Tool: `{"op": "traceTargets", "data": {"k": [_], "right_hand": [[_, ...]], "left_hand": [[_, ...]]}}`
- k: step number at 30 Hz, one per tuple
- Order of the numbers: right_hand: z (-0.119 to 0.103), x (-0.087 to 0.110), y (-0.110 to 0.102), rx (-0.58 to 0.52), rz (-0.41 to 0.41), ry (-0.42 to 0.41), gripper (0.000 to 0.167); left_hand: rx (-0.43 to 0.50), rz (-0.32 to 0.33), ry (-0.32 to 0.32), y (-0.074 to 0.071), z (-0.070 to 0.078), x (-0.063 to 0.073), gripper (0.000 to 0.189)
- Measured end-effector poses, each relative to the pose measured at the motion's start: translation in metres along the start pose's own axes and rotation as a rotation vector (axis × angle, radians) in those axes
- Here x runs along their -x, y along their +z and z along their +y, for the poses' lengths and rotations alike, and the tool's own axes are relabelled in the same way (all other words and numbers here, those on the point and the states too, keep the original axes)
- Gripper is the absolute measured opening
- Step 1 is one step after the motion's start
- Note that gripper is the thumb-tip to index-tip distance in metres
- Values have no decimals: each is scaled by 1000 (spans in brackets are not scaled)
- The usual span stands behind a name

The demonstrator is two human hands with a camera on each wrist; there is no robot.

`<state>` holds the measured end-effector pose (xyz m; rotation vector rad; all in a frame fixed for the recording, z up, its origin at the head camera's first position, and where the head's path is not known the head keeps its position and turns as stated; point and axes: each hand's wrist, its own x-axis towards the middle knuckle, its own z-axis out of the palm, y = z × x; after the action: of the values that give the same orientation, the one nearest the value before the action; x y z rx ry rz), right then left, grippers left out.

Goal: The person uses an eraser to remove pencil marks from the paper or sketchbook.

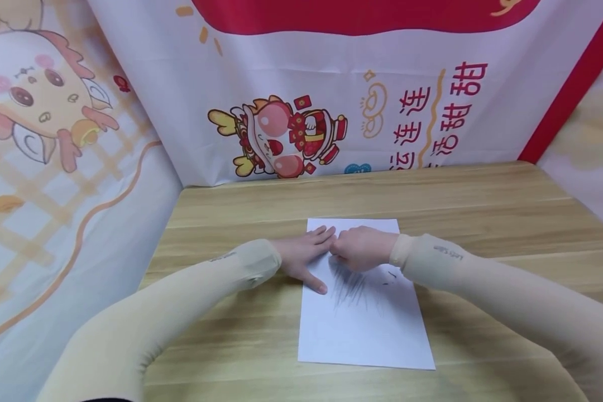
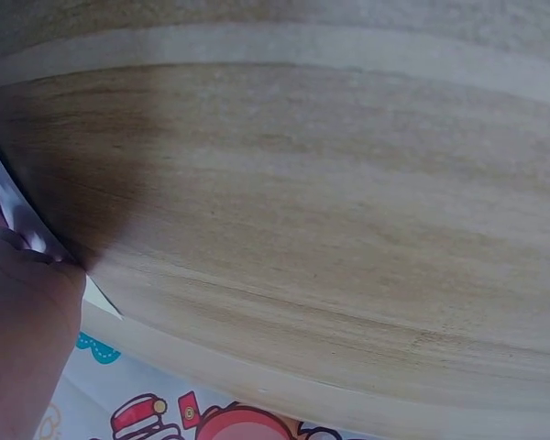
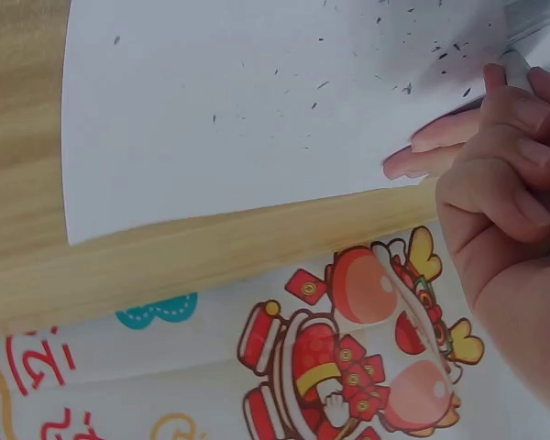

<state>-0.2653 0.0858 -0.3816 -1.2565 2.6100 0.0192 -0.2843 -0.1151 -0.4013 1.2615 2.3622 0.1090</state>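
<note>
A white sheet of paper (image 1: 367, 340) lies on the wooden table, with grey pencil shading (image 1: 349, 287) across its upper middle. My left hand (image 1: 304, 254) rests on the sheet's upper left part, fingers spread and thumb pointing toward the shading. Just right of it, my right hand (image 1: 363, 248) is curled over the top of the shading. In the right wrist view its fingers pinch a small white eraser (image 3: 516, 69), mostly hidden by the hand. Dark eraser crumbs (image 3: 408, 89) are scattered over the paper near the right hand.
The wooden table (image 1: 221, 346) extends around the sheet on every side. Behind its far edge hangs a white and red printed cloth (image 1: 362, 56) with a cartoon figure. A patterned cloth (image 1: 80, 184) drapes along the left.
</note>
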Motion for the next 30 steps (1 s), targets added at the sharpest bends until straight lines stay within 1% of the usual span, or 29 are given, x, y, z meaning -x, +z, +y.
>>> {"op": "traceTargets", "data": {"k": [3, 5, 10, 17, 18, 23, 25, 30], "right_hand": [[-2, 4, 0, 49, -4, -35, 12], [-2, 9, 1, 66, -2, -51, 13], [0, 26, 4, 44, -16, -44, 11], [1, 54, 10, 61, 18, -61, 4], [2, 58, 11, 55, 16, -53, 3], [7, 79, 15, 38, 22, -44, 6], [9, 86, 18, 35, 28, -46, 11], [11, 96, 20, 12, 31, -50, 15]], "left_hand": [[-2, -1, -5, 0, 0, 2, 118], [-11, 6, 2, 1, -1, 2, 117], [-31, 11, 9, 2, -1, 0, 118], [-27, -4, -30, 3, -2, -2, 121], [-25, -7, -36, 4, -2, -2, 121], [-17, -8, -49, 3, -1, -2, 122], [-18, -9, -50, 2, 0, -1, 122], [-26, -13, -56, 3, 1, -2, 122]]}}
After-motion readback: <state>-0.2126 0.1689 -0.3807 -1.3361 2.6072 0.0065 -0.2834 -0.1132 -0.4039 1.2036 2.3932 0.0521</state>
